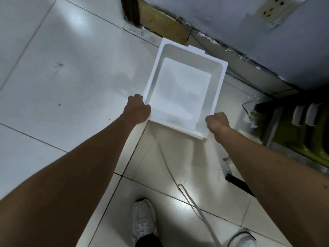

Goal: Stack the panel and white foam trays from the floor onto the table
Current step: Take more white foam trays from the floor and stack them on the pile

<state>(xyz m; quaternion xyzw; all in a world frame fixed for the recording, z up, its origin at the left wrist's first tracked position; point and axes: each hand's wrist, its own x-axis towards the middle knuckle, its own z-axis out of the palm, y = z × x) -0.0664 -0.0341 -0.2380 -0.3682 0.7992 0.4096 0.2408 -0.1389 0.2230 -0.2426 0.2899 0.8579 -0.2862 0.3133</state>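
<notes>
Ok so both my hands are on the white foam tray right now. My left hand is clamped on the near left corner, fingers curled over the rim. My right hand has the near right corner the same way, knuckles up and wrapped around the side wall. Both arms are stretched straight out in front of me.

The tray sits open side up over the tile floor, a bit skewed, with its far end pointing at the grey wall. There's a soft shadow on the tiles under the near edge, so that end looks to be off the ground. Can't tell if the far end is touching the floor. Inside there's a flat rectangular raised bit on the bottom, all white, kinda blurry.

Other stuff around: a wall socket up in the top right, and a strip of bare wooden board along the base of the wall just past the tray. On the right there's some dark yellow-green thing that I can't make out. My white sneakers are at the bottom, and a thin white cord runs across the tiles between them.
</notes>
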